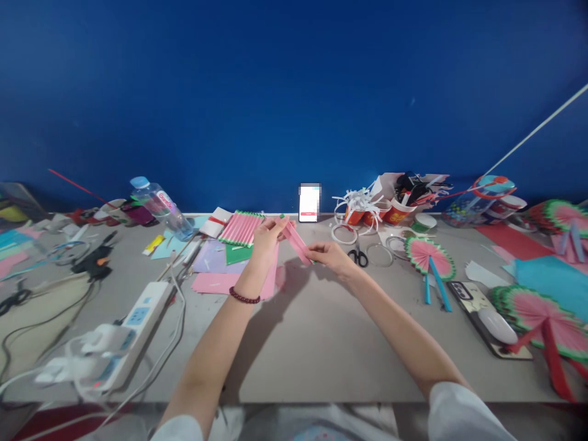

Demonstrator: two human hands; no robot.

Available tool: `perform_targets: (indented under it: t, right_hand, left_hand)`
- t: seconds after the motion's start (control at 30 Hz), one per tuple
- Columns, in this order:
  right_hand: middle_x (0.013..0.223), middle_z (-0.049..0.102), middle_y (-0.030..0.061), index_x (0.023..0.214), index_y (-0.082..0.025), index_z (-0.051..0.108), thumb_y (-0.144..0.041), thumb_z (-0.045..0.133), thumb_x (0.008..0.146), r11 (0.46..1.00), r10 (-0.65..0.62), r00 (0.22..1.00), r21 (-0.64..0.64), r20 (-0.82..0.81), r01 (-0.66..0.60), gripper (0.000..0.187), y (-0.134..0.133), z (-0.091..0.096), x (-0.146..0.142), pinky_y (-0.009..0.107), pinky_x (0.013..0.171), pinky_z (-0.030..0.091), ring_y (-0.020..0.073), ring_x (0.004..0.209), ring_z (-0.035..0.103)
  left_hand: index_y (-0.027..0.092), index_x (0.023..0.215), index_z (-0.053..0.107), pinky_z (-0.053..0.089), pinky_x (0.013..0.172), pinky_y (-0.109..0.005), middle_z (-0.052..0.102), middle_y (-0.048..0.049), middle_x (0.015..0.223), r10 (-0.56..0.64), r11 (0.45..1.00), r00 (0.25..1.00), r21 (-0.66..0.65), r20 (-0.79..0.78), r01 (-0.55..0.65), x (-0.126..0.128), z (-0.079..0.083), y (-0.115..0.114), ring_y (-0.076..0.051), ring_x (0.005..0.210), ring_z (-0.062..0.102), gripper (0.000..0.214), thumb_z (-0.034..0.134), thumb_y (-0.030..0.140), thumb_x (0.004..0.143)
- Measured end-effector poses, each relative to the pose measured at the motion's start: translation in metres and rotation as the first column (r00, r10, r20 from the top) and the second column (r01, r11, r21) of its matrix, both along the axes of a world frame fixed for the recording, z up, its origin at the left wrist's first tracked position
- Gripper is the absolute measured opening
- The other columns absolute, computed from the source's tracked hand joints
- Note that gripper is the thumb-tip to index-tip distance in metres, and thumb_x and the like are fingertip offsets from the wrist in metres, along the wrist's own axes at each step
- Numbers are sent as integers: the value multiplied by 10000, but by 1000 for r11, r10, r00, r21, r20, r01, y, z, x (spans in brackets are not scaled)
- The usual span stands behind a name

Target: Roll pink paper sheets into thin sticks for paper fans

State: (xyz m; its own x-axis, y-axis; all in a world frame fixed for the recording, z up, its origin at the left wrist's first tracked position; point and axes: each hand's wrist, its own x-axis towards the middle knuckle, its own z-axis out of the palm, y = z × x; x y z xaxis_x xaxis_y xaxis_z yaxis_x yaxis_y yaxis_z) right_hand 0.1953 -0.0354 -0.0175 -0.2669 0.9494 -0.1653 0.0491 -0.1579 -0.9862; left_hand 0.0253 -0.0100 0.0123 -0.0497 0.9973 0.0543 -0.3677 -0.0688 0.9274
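A narrow pink strip of folded paper (296, 242) with green at its ends is stretched at a slant between both hands, above the table. My left hand (269, 234) pinches its upper end. On the lower end, the fingers of my right hand (327, 254) are closed. Behind my left hand lies a pleated pink paper with green edges (242, 228), on a green sheet (237, 254). Pink sheets (214, 283) and a lilac sheet (220, 260) spread out under and beside my left forearm.
A phone (309, 203) stands upright against the blue wall. Black scissors (358, 257) lie right of my right hand. Finished paper fans (430, 257) and a white mouse (497, 326) are on the right. A power strip (138, 327), a glue gun (94, 260) and a bottle (163, 207) are left.
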Motion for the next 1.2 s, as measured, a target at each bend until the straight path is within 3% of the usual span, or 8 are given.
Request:
perform_targets:
  t: [0.27,0.47,0.67,0.83,1.03,1.2]
  right_hand:
    - [627,662,20,706,-131,680,-361,709,606,1000,-2,996,25,92,-1,252,-3,5,0,224,518,380,106,561,554]
    - [637,665,28,700,-135,677,-362,714,611,1000,0,993,20,121,-3,246,-3,4,1,221,490,368,111,559,557]
    - [624,675,8,669,-149,646,-336,755,590,996,78,997,-46,27,-76,230,2,-6,1,215,587,460,96,576,597]
    - [695,714,34,770,-144,679,-318,783,566,979,144,986,-132,-81,-154,288,4,-13,0,253,693,527,118,637,652]
    - [645,704,38,694,-145,677,-317,771,586,994,84,996,-73,-17,-85,224,4,-16,-2,233,630,515,113,589,638]
    - [651,696,33,731,-143,691,-299,717,644,995,63,987,68,148,-74,181,9,-13,10,239,628,496,121,598,626]
  left_hand:
    - [149,629,599,479,615,-256,681,-49,690,96,994,994,-52,-49,-99,4,-5,3,-143,634,629,292,761,391,608]
    - [145,636,577,457,598,-241,664,-40,649,97,991,995,-93,14,-95,5,-11,7,-132,619,627,299,773,363,579]
    - [163,616,549,467,593,-246,659,-34,644,75,996,997,-44,16,-74,5,-11,6,-153,654,645,289,766,354,597]
    - [164,604,528,448,550,-213,662,-46,667,104,993,994,-51,-26,-106,2,-11,6,-153,680,652,309,765,362,615]
    - [164,635,551,444,530,-204,669,-46,707,91,994,995,-57,-42,-93,-2,-14,10,-137,665,637,327,768,408,606]
    - [158,657,624,499,592,-236,618,6,620,8,999,996,-31,-92,-11,-18,-20,22,-106,575,594,322,815,377,519]
